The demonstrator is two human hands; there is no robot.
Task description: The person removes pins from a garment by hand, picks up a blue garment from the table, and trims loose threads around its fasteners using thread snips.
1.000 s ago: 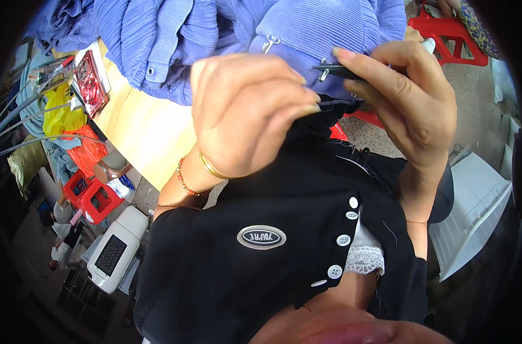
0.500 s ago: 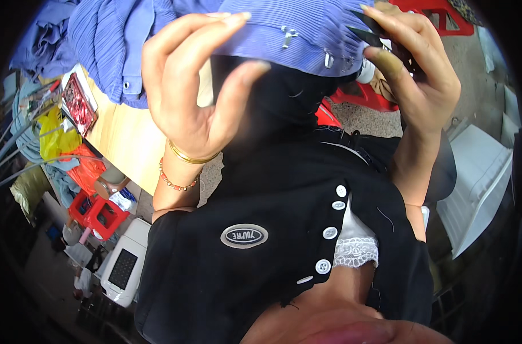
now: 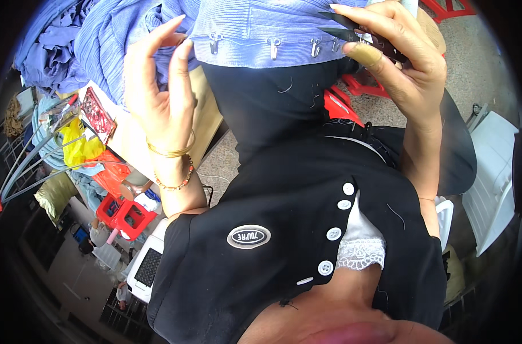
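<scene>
A blue ribbed garment (image 3: 244, 57) lies over my lap, its band crossed by several small metal hooks (image 3: 273, 49). A fine pale thread runs between some of the hooks. At the band's left end is my left hand (image 3: 161, 94), its thumb and a finger pinched together while the index finger points up; what they hold is too small to make out. My right hand (image 3: 407, 63) grips black thread snips (image 3: 338, 34), the pointed blades facing left over the band's right end. A yellowish covering wraps the right thumb.
More blue garments (image 3: 109, 46) are heaped on a wooden table (image 3: 203, 114) at the left. Near its edge lie a red patterned packet (image 3: 97, 114) and a yellow bag (image 3: 80, 140). Red stools (image 3: 123, 218) stand lower left; a white plastic chair (image 3: 490, 183) is at right.
My left hand has moved left and down to the band's end, its thumb and finger closing. The snips have shifted left, and more of the row of hooks shows.
</scene>
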